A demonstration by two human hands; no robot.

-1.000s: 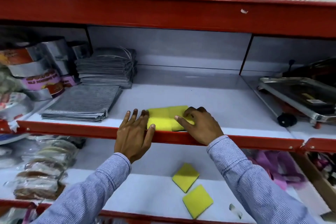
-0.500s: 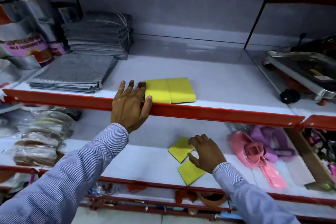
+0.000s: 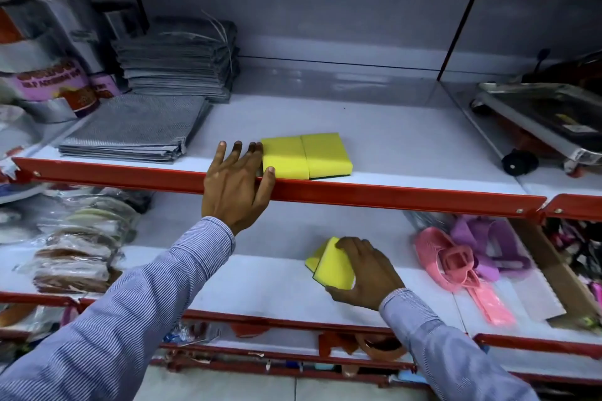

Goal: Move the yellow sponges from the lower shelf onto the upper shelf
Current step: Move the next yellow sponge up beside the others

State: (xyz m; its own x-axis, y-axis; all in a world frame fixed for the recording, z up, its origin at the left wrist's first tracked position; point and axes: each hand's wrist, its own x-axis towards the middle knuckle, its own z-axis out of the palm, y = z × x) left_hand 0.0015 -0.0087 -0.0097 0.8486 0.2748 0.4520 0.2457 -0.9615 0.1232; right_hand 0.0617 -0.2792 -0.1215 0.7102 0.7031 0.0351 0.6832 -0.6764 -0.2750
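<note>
Two yellow sponges [image 3: 306,156] lie side by side near the front of the upper shelf [image 3: 407,195], the right one showing a dark green underside. My left hand [image 3: 237,182] rests flat over the shelf's red front lip, fingertips touching the left sponge, holding nothing. On the lower shelf [image 3: 254,283] my right hand [image 3: 365,270] grips a yellow sponge [image 3: 332,265] tilted up on edge. A second yellow sponge [image 3: 314,255] peeks out behind it, mostly hidden.
Grey folded cloths [image 3: 136,127] lie at the upper shelf's left, with a taller stack [image 3: 182,58] and foil rolls [image 3: 49,75] behind. A metal scale [image 3: 547,120] sits at the right. Pink and purple plastic items [image 3: 465,264] and bagged scrubbers [image 3: 75,254] flank the lower shelf.
My right hand came down from the upper shelf to the lower shelf and took hold of a sponge, tilting it up. My left hand stayed at the upper shelf's lip.
</note>
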